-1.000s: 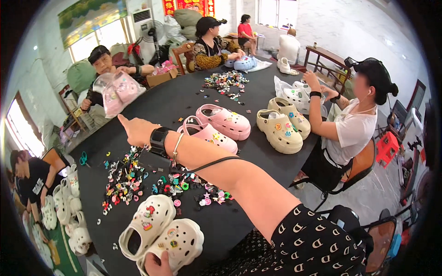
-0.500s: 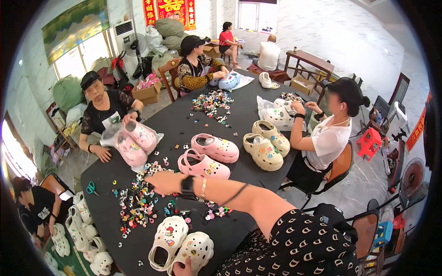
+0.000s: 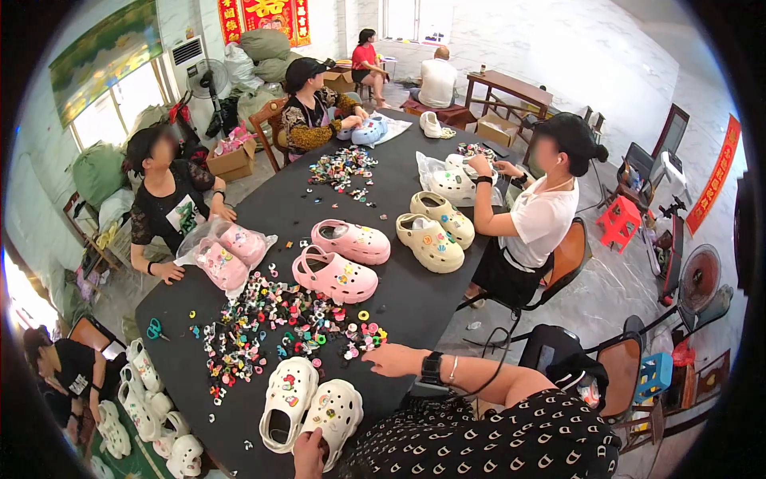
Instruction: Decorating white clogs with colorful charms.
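Note:
A pair of white clogs lies at the near edge of the table, both with small colourful charms on top. My left hand (image 3: 309, 457) grips the heel opening of the right white clog (image 3: 333, 409), thumb inside the rim. Beside it stands the left white clog (image 3: 289, 393), untouched. My right hand (image 3: 396, 361) is low over the table, right of the clogs, at the near right end of a large heap of shoe charms (image 3: 275, 319). Its fingers point left and are drawn together; what they hold, if anything, is too small to make out.
Pink clogs (image 3: 339, 275) and cream clogs (image 3: 435, 243) stand beyond the heap. Teal scissors (image 3: 157, 329) lie at the left edge. Across the dark table (image 3: 407, 315), co-workers sit with bagged pink clogs (image 3: 227, 259), blue clogs (image 3: 371, 130) and white clogs (image 3: 453, 188).
My right hand has drawn back from the middle of the charm heap toward me and to the right. My left hand stays on the white clog. The view has shifted somewhat.

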Motion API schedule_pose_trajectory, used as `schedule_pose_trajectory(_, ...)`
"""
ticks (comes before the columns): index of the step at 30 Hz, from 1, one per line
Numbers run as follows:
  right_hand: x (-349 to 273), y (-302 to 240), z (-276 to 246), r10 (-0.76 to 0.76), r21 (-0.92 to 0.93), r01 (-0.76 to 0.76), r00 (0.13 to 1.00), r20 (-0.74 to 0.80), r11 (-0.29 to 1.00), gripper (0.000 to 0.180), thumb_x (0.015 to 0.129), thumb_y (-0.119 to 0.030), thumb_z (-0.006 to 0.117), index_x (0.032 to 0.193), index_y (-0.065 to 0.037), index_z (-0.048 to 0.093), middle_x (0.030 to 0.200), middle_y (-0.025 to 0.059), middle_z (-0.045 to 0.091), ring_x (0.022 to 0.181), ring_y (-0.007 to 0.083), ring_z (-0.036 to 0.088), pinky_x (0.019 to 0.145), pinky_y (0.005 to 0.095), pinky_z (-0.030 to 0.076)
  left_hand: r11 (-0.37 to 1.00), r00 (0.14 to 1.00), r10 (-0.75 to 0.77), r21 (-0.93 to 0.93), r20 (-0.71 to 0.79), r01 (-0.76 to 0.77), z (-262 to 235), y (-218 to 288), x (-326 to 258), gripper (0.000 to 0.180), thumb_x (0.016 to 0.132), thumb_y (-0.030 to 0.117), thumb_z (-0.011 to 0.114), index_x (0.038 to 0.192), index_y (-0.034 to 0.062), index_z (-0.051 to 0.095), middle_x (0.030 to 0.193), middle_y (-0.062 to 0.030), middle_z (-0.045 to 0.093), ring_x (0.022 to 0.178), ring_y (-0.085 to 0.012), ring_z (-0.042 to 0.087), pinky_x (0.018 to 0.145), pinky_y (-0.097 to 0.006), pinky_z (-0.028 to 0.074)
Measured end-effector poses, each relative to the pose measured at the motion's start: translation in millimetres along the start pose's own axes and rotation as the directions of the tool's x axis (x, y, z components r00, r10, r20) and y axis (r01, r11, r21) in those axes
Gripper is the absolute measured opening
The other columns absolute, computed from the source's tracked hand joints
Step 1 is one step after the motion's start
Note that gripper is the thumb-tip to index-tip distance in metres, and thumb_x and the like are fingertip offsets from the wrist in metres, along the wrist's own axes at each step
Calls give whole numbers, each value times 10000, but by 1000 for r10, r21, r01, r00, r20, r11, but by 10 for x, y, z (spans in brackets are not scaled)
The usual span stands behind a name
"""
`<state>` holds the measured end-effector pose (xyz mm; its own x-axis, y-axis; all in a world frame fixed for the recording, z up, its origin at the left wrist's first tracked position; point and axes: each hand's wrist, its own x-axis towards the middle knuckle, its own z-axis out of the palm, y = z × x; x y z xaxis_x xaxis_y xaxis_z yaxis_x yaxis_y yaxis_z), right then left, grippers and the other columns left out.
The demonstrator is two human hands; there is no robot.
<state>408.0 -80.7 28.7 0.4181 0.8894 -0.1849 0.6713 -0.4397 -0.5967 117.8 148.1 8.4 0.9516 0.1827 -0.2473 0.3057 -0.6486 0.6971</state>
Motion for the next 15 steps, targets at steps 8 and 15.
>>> schedule_pose_trajectory(8, -348, 92, 293, 78, 13, -79, 997, 27, 997, 326, 865, -188, 573, 1163, -58, 608, 962, 211, 674, 930, 381, 641, 830, 483, 501, 263, 786, -616, -928, 50, 265, 128, 28, 163, 128, 865, 80, 637, 785, 14, 561, 636, -15, 514, 530, -117, 486, 494, -269, 370)
schedule_pose_trajectory(15, -419, 184, 112, 77, 39, -75, 996, -48, 996, 259, 852, -183, 590, 1074, -55, 632, 937, 182, 679, 880, 379, 646, 791, 474, 514, 536, 853, -510, -817, -112, 213, 9, 260, 474, 157, 905, 112, 627, 816, 7, 552, 710, 11, 496, 644, -76, 413, 566, -271, 354)
